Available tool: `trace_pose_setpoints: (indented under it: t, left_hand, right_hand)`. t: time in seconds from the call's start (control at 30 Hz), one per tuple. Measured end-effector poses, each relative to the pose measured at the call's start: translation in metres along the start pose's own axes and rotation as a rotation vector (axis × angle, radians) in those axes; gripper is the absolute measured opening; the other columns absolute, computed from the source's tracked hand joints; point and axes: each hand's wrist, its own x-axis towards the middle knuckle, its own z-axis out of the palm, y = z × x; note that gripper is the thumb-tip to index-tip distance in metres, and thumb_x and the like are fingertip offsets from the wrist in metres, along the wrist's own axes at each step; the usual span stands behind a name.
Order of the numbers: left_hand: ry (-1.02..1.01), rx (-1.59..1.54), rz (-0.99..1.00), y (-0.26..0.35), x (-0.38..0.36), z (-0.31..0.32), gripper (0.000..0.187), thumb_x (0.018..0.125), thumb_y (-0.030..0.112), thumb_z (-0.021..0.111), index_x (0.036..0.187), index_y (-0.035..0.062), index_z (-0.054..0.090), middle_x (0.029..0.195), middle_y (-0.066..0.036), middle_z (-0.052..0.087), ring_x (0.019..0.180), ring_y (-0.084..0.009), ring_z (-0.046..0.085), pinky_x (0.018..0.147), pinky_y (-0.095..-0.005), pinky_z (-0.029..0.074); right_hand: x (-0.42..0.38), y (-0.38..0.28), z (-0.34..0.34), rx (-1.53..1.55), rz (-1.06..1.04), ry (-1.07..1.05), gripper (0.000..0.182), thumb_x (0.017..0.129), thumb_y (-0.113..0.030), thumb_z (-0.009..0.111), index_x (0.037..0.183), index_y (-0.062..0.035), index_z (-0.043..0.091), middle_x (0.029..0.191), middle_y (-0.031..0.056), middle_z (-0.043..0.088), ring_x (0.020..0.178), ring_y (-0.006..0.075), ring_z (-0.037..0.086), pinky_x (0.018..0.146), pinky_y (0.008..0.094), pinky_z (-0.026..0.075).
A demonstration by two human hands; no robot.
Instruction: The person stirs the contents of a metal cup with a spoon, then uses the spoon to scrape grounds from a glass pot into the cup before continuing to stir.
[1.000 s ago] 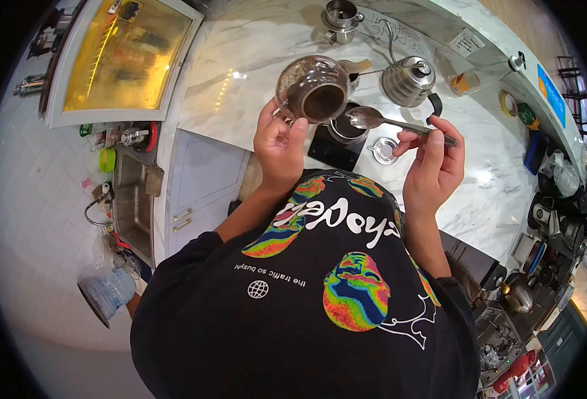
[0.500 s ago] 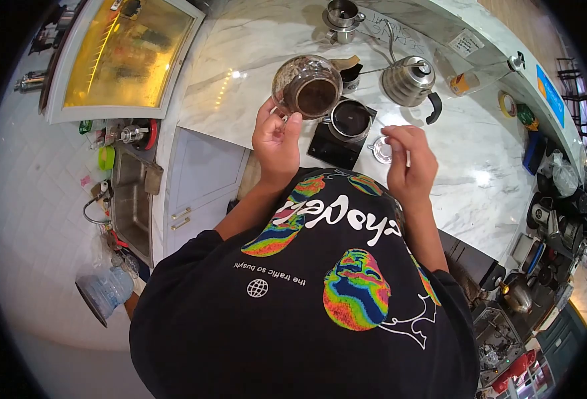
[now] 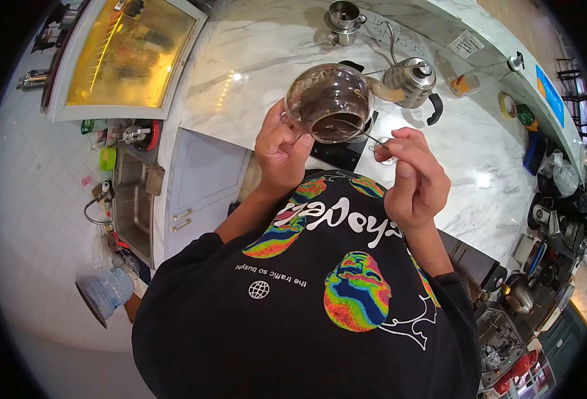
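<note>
Moved: round clear-glass jar (image 3: 327, 90), brown-smeared inside, sits closer to right hand (image 3: 416, 179) than before, held above veined white-marble tabletop (image 3: 240, 96) | left hand (image 3: 282, 147): fingers curled round jar's side | right hand: fingertips pinching slim metal spoon (image 3: 375, 139), its end inside jar's mouth

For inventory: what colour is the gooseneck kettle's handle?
The handle is black, clearest in head view.

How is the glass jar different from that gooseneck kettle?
The glass jar is see-through, showing dark brown contents, while the gooseneck kettle is opaque, silvery metal.
The glass jar tilts with its mouth uncovered; the gooseneck kettle stands upright with its lid on.
The left hand holds the glass jar, while the gooseneck kettle rests on the counter.
Both have shiny, rounded bodies.
</note>
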Motion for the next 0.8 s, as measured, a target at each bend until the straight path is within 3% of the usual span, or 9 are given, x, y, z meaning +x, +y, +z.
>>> trace_pose_setpoints:
  t: [0.17, 0.57, 0.67, 0.8]
  left_hand:
    - [-0.044, 0.069, 0.066, 0.011, 0.002, -0.005, 0.027, 0.089, -0.003, 0.067, 0.071, -0.0003, 0.047, 0.147, -0.036, 0.044, 0.134, -0.0382, 0.055, 0.105, -0.0416, 0.046]
    - [-0.064, 0.145, 0.109, 0.014, 0.001, -0.004, 0.026, 0.09, 0.003, 0.069, 0.071, -0.0001, 0.051, 0.143, -0.038, 0.048, 0.13, -0.0402, 0.058, 0.106, -0.0452, 0.045]
    - [-0.064, 0.13, 0.118, 0.013, 0.002, -0.004, 0.026, 0.09, 0.003, 0.069, 0.071, -0.0002, 0.051, 0.144, -0.038, 0.047, 0.13, -0.0403, 0.058, 0.106, -0.0455, 0.045]
    - [-0.053, 0.086, 0.103, 0.012, 0.002, -0.002, 0.025, 0.09, 0.003, 0.068, 0.072, -0.0005, 0.051, 0.144, -0.038, 0.046, 0.13, -0.0409, 0.057, 0.106, -0.0459, 0.046]
  right_hand:
    - [0.003, -0.001, 0.005, -0.015, -0.033, -0.025, 0.014, 0.104, -0.001, 0.05, 0.112, 0.0036, 0.06, 0.081, 0.0162, 0.069, 0.072, 0.0251, 0.069, 0.094, 0.0498, 0.051]
    - [-0.001, -0.001, 0.009, -0.037, -0.023, -0.048, 0.012, 0.104, -0.003, 0.053, 0.111, 0.0028, 0.06, 0.081, 0.016, 0.069, 0.07, 0.0243, 0.069, 0.091, 0.0496, 0.052]
    - [-0.005, 0.002, 0.01, -0.025, 0.013, -0.02, 0.016, 0.093, 0.002, 0.067, 0.109, -0.0019, 0.064, 0.09, 0.0128, 0.073, 0.077, 0.0266, 0.069, 0.087, 0.047, 0.054]
    - [-0.005, 0.004, 0.01, 0.003, 0.022, -0.017, 0.016, 0.093, 0.003, 0.066, 0.109, -0.001, 0.064, 0.09, 0.0126, 0.073, 0.075, 0.0253, 0.069, 0.087, 0.0467, 0.054]
